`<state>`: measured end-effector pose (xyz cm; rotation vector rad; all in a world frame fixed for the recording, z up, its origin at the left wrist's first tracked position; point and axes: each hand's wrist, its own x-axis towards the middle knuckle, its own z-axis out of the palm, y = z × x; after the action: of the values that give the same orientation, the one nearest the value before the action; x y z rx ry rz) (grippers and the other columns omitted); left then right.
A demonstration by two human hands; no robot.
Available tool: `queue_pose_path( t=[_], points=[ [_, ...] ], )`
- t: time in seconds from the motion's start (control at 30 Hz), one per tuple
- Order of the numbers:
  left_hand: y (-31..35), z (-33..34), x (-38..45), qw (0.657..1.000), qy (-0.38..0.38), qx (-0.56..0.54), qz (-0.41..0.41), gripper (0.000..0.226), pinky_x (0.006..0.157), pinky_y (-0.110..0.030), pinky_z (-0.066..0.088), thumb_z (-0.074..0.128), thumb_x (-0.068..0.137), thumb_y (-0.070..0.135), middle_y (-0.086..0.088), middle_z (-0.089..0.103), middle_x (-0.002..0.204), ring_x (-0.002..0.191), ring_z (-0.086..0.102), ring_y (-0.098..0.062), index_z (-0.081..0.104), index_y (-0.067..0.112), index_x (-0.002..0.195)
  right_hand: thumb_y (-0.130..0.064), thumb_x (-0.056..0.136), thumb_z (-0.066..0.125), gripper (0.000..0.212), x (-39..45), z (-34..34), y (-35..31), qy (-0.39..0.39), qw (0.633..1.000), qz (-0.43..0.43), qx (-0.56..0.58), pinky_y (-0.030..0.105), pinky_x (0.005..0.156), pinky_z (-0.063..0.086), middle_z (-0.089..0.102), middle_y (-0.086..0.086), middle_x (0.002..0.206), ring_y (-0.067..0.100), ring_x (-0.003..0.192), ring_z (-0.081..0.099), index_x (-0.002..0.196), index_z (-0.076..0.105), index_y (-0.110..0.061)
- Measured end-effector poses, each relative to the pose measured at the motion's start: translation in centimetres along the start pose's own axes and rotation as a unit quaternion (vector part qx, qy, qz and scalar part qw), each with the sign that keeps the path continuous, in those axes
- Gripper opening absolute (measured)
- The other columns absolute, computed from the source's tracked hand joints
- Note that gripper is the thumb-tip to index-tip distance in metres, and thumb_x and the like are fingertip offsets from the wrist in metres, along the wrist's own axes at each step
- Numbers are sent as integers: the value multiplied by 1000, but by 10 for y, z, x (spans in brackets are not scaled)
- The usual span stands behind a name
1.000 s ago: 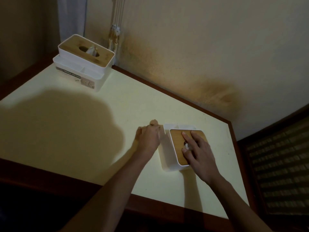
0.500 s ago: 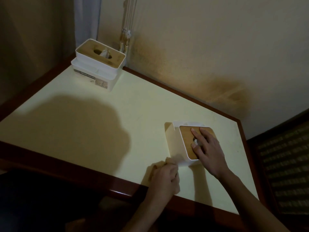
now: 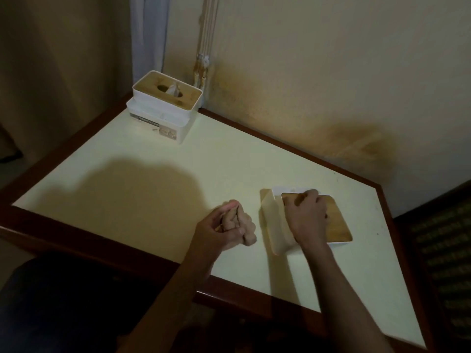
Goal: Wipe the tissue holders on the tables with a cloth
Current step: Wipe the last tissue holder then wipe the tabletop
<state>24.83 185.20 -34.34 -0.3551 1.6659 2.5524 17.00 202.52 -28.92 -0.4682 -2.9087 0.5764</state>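
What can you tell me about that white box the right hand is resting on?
The near tissue holder is a white box, plastic by the look of it, with a wood-coloured top panel and rounded corners. It stands on the pale table near its right end. The right hand lies on the top, fingers curled toward its far edge. The left hand, gripping a tan cloth, is beside it, apart.

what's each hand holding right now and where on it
Left hand grips a bunched tan cloth around its middle. Right hand grips the near tissue holder at its far top edge.
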Motion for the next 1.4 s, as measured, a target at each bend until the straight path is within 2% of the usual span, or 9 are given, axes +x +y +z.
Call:
queue_pose_path(
  t=[0.17, 0.3, 0.43, 0.6, 0.73, 0.9, 1.07, 1.27, 1.4],
  points=[
    [3, -7, 0, 1000, -18, 1, 1, 63, 93, -38, 52, 63, 67, -1, 4, 65, 123, 116, 60, -14, 62, 26, 124, -36, 94, 41, 44, -11, 16, 0, 46, 999, -12, -10, 51, 109, 25, 42, 17, 135, 35, 129, 34, 125, 42, -6],
    [7, -8, 3, 1000, -19, -1, -2, 64, 97, -45, 50, 62, 71, -12, -4, 64, 124, 115, 60, -18, 60, 19, 127, -36, 90, 50, 34, -10, 1, 18, -26, 991, -105, 84, 44, 96, 41, 48, 1, 126, 27, 117, 46, 120, 51, -18],
    [7, -5, 8, 999, 18, 29, -2, 52, 92, -38, 53, 60, 80, -12, -2, 68, 114, 103, 66, -12, 63, 21, 120, -14, 91, 58, 23, 1, -16, 37, -100, 967, -191, 134, 48, 111, 32, 56, -14, 128, 8, 128, 44, 110, 66, -23],
    [2, -3, 11, 993, 84, 77, 14, 41, 85, -33, 56, 68, 80, -2, -2, 71, 104, 94, 68, -10, 65, 18, 117, -8, 93, 54, 24, 4, -38, 30, -136, 964, -177, 148, 19, 100, 31, 59, -12, 123, 2, 122, 46, 101, 71, -23],
    [-1, 2, 14, 989, 115, 84, 40, 42, 72, -16, 54, 69, 79, -4, 4, 71, 99, 87, 67, 1, 66, 16, 116, -30, 92, 54, 34, 2, -25, 17, -90, 978, -136, 132, 34, 101, 41, 56, 0, 130, 18, 121, 51, 125, 60, -23],
    [-7, 3, 20, 985, 119, 106, 60, 42, 69, -8, 49, 69, 78, -6, 8, 70, 96, 82, 64, 10, 66, 13, 116, -44, 99, 35, 57, -4, -3, 13, -77, 995, -55, 6, 49, 118, 7, 9, 6, 160, 27, 147, 4, 150, 23, -24],
    [-11, -3, 33, 920, 117, 351, 131, 42, 72, 6, 32, 73, 79, 6, -4, 59, 109, 85, 50, 2, 65, 9, 119, -46, 100, 32, 56, 0, -3, 29, -67, 992, -107, -22, 49, 119, 6, 13, 2, 161, 23, 148, 5, 150, 25, -25],
    [-17, -13, 50, 814, 106, 534, 203, 37, 88, -44, 47, 81, 66, 24, -15, 53, 122, 109, 49, -34, 68, 17, 99, -52, 98, 32, 56, 0, -6, 40, -58, 990, -126, -17, 47, 119, 10, 18, 0, 159, 21, 147, 10, 149, 29, -28],
    [-25, -12, 57, 840, 50, 500, 207, 47, 107, -44, 37, 75, 76, 14, -17, 46, 141, 128, 44, -34, 63, 7, 121, -57, 91, 27, 64, 1, -5, 39, -54, 991, -124, -17, 47, 119, 11, 19, -1, 159, 21, 147, 11, 149, 29, -28]
  ],
)
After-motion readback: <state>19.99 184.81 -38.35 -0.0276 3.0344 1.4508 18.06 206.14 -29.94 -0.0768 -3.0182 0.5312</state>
